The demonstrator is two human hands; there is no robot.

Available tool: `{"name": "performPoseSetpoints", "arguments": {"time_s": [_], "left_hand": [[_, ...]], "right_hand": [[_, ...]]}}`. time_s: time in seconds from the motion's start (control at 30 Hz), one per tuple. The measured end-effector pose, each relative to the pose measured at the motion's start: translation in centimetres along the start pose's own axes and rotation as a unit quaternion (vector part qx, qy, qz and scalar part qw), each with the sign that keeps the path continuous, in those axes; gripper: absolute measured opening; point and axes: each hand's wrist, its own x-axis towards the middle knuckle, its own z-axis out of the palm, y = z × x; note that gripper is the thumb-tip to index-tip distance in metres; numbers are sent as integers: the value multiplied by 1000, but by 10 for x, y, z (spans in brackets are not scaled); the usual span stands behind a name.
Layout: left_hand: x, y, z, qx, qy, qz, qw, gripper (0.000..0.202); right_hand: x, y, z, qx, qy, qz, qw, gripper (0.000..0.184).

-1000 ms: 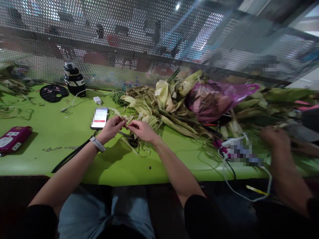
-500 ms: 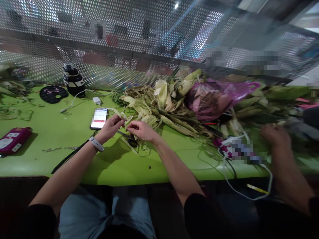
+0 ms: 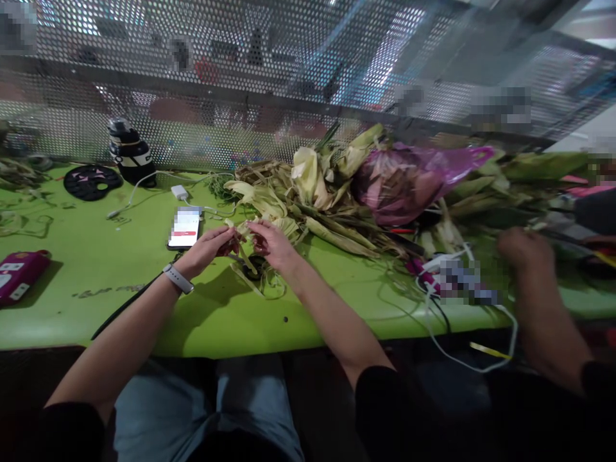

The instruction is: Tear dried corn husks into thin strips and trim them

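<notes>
My left hand [image 3: 208, 250], with a pale band on its wrist, is closed around a pale strip of corn husk [image 3: 237, 227]. Just to its right, my right hand [image 3: 273, 245] pinches the same pale piece with thumb and forefinger; the exact grip is partly hidden. Below both hands lie a dark, round-edged object [image 3: 255, 267], too unclear to name, and some thin curled husk strips [image 3: 274, 289]. Behind them a heap of dried corn husks [image 3: 337, 221] spreads along the green table [image 3: 212, 327].
Left of my hands are a phone [image 3: 185, 232], a charger plug [image 3: 179, 192], a dark bottle [image 3: 132, 154] and a purple box [image 3: 22, 276]. A pink plastic bag [image 3: 399, 186] rests on the husks. Cables [image 3: 428, 327] hang at the right, near another person's hand [image 3: 527, 253].
My right hand has lifted slightly, and its fingers have turned upward at the strip. My left hand stays close by. The whole view has shifted a little, with things appearing farther left.
</notes>
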Motion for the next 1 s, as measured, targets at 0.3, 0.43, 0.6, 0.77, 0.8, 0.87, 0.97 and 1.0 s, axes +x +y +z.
{"name": "performPoseSetpoints", "arguments": {"time_s": [0.3, 0.43, 0.6, 0.77, 0.8, 0.87, 0.97, 1.0], "left_hand": [[-1, 8, 3, 124, -40, 45, 990, 32], [0, 9, 1, 179, -66, 44, 981, 33], [-1, 8, 3, 205, -90, 32, 974, 27], [-1, 4, 8, 234, -116, 8, 965, 24], [-1, 3, 8, 242, -116, 8, 963, 25], [-1, 2, 9, 250, -114, 8, 961, 26], [-1, -1, 10, 224, -112, 12, 968, 27], [-1, -2, 11, 209, -114, 12, 971, 27]], "right_hand": [[-4, 2, 7, 88, -53, 0, 995, 20], [-3, 6, 6, 73, -59, -36, 995, 23], [-2, -2, -4, -88, -63, -48, 993, 28], [-1, -4, -6, -255, -71, -83, 961, 35], [-1, -2, -5, -253, -92, -86, 959, 34], [0, 4, -2, -210, -105, -99, 967, 32], [0, 12, 2, -145, -57, -148, 977, 25], [0, 13, 3, -137, -42, -164, 976, 22]]}}
